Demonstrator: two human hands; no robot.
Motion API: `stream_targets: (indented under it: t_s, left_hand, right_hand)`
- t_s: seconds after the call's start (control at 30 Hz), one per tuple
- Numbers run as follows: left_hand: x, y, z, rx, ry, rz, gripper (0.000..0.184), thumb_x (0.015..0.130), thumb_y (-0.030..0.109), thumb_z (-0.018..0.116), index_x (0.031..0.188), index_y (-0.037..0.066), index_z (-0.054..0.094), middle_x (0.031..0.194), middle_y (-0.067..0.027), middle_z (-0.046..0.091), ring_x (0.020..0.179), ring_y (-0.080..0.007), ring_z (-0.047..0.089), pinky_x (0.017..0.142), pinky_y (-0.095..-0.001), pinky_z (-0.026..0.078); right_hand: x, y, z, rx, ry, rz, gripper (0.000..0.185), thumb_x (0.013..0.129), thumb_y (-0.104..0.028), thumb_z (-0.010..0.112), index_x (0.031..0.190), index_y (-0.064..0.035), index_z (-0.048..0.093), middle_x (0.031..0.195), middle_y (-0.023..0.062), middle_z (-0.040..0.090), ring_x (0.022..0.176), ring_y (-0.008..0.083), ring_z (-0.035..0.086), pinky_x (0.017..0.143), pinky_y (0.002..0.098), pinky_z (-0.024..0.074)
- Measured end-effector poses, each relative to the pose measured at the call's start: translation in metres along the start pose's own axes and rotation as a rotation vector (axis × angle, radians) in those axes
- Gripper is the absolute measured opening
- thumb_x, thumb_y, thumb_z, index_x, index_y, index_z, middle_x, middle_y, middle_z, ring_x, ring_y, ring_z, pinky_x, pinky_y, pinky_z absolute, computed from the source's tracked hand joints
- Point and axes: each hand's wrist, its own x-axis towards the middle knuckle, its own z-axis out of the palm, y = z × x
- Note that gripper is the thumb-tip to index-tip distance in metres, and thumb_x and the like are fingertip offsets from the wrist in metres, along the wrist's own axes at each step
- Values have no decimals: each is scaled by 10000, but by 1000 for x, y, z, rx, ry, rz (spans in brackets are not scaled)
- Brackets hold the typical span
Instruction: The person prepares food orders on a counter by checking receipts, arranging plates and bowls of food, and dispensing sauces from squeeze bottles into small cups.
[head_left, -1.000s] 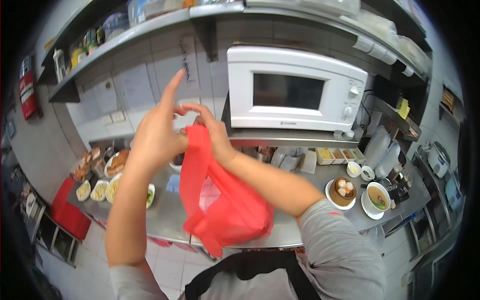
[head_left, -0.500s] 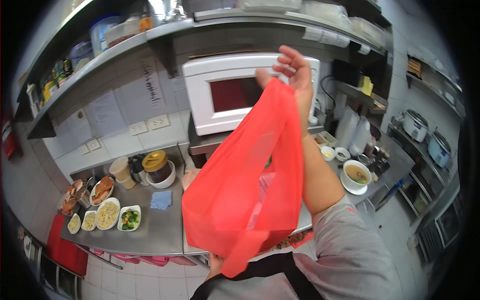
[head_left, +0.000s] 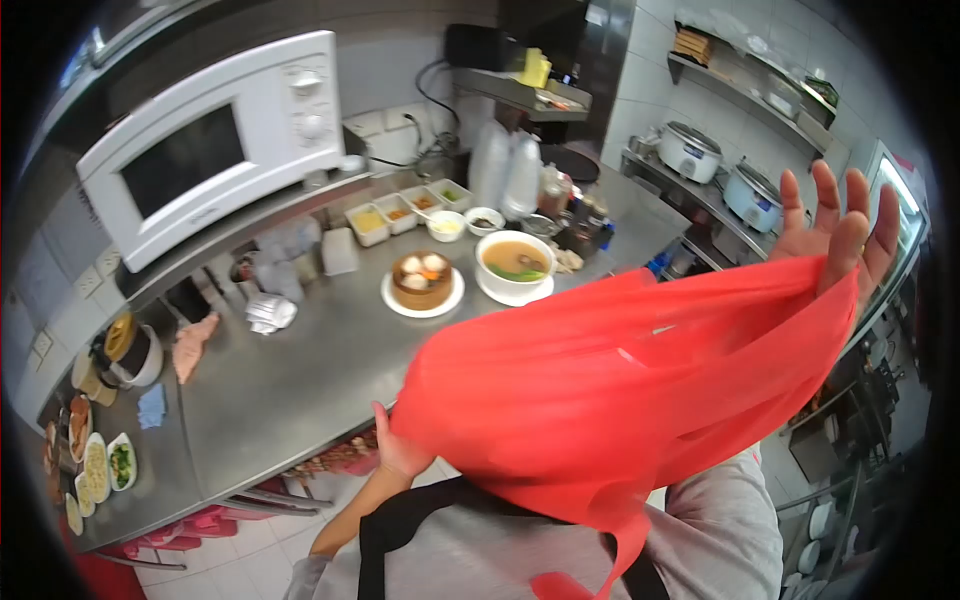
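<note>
A red cloth carrier bag [head_left: 600,380] spreads across the front of my body, bulging at its left end. My right hand [head_left: 840,225] is raised at the right with fingers spread wide. One end of the bag, its handle, hangs around that hand near the thumb and wrist. My left hand [head_left: 405,450] holds the bag's lower left end, thumb up along its side; the other fingers are hidden by the bag. A loose red strap dangles by my apron. What lies inside the bag cannot be seen.
On the steel counter [head_left: 300,370] stand a bamboo steamer [head_left: 420,281] of dumplings and a soup bowl [head_left: 515,262]. Small condiment tubs [head_left: 398,212] line the back, below a white microwave [head_left: 215,145]. Dishes of food [head_left: 95,465] sit far left. Rice cookers [head_left: 690,152] stand right.
My view has swung right. The bag has gone from hanging upright to stretching sideways, and my right hand has moved out to the right. My left hand shows more now.
</note>
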Motion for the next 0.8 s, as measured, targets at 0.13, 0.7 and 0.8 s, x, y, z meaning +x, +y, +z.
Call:
stream_targets:
  t_s: [0.13, 0.7, 0.8]
  left_hand:
    - [65, -71, 2, -6, -102, -179, 830, 774, 747, 256, 1373, 176, 316, 1404, -128, 318, 1278, -291, 316, 1031, -472, 249]
    - [370, -198, 55, 903, -384, -453, 699, 876, 578, 370, 1352, 68, 328, 1300, -108, 450, 1193, -181, 416, 992, -309, 287]
    - [438, -230, 62, 910, -363, -458, 620, 908, 498, 388, 1348, 63, 342, 1312, -101, 439, 1191, -181, 416, 995, -300, 289]
  right_hand:
    - [11, 8, -89, -302, 15, -15, 490, 790, -62, 654, 1221, -63, 420, 1120, 123, 519, 999, 257, 552, 832, 410, 476]
    - [174, 207, -442, -1039, -220, -147, 434, 796, 53, 607, 1199, -52, 485, 1148, 101, 504, 996, 135, 520, 824, 219, 451]
    - [198, 278, -448, -1092, -110, -19, 448, 802, 21, 614, 1219, -64, 474, 1143, 128, 500, 994, 124, 532, 774, 202, 455]
